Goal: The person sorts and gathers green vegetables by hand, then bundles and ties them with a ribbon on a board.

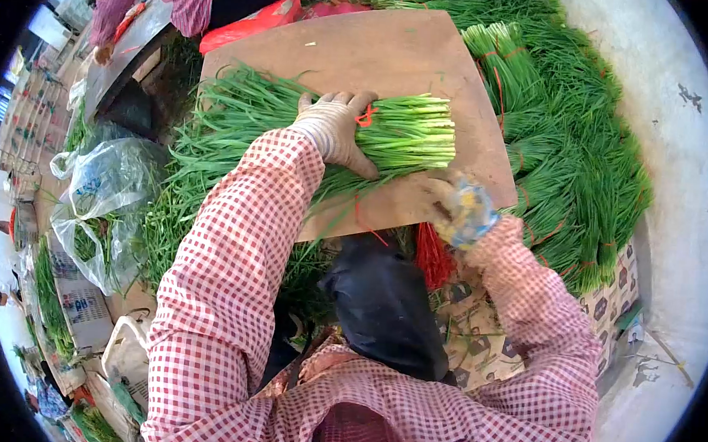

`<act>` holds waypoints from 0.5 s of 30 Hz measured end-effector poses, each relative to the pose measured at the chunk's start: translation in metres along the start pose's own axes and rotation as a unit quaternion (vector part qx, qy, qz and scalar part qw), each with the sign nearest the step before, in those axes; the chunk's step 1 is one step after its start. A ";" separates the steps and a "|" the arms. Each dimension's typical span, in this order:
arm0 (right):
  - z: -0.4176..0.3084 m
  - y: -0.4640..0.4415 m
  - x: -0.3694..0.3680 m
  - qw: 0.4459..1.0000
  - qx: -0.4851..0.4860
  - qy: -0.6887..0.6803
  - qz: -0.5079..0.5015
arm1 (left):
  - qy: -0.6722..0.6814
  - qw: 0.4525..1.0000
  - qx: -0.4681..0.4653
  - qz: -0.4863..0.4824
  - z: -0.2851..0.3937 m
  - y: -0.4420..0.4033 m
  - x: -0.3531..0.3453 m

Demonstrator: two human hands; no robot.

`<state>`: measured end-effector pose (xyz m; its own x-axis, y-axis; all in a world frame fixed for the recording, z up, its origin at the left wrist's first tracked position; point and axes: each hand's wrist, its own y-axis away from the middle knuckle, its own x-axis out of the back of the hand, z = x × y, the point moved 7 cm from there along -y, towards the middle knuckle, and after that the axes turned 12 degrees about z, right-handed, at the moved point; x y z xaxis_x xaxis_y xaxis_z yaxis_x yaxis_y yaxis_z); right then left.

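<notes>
A bundle of long green stalks [412, 131] lies on a brown board [381, 44], its pale cut ends to the right and its leaves spreading left. My left hand [335, 131], in a striped whitish glove, presses on the bundle with fingers spread, beside a red tie [366, 116] around the stalks. Near the board's lower right edge is my right hand [450, 207], gloved and blurred by motion, apart from the bundle; its fingers are smeared. A loose red strand [366, 222] hangs over the board's front edge.
Tied green bundles [561, 153] are piled at the right. Red strings [434, 258] hang below the board near a black-covered knee [385, 304]. Clear plastic bags [108, 198] lie at the left, above crates [81, 310]. Another person's sleeve [117, 4] and hand show at the upper left.
</notes>
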<state>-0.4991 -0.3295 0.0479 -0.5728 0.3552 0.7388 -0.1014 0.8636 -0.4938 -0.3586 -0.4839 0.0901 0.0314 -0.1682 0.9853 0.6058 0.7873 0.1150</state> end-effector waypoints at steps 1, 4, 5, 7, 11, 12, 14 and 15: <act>-0.003 -0.001 -0.009 1.000 0.000 -0.001 0.002 | 0.006 1.000 -0.002 0.007 0.000 0.000 0.001; -0.032 -0.016 -0.014 0.998 0.069 -0.005 0.011 | 0.000 1.000 0.006 0.007 0.002 0.002 0.004; -0.039 -0.020 -0.015 0.998 0.069 -0.005 0.011 | 0.000 1.000 0.006 0.007 0.000 0.001 0.003; -0.041 -0.020 -0.038 0.991 0.020 0.011 -0.131 | -0.002 1.000 0.003 0.004 0.000 -0.001 0.000; -0.042 -0.028 -0.057 0.985 0.012 0.000 -0.173 | -0.009 1.000 0.009 0.010 0.000 0.003 0.003; -0.045 -0.033 -0.046 0.985 -0.013 -0.078 -0.153 | -0.007 1.000 0.005 0.019 0.002 0.005 0.004; -0.033 -0.022 -0.038 0.988 -0.006 -0.112 -0.109 | -0.005 0.999 0.002 0.034 0.003 0.005 0.005; -0.026 -0.015 -0.035 0.987 -0.001 -0.145 -0.064 | -0.002 0.999 0.004 0.035 0.003 0.006 0.005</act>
<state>-0.4566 -0.3451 0.0416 -0.7648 0.1263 0.6317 -0.1856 0.8958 -0.4039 -0.3578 -0.4784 0.0961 0.0691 -0.1104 0.9915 0.5959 0.8017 0.0477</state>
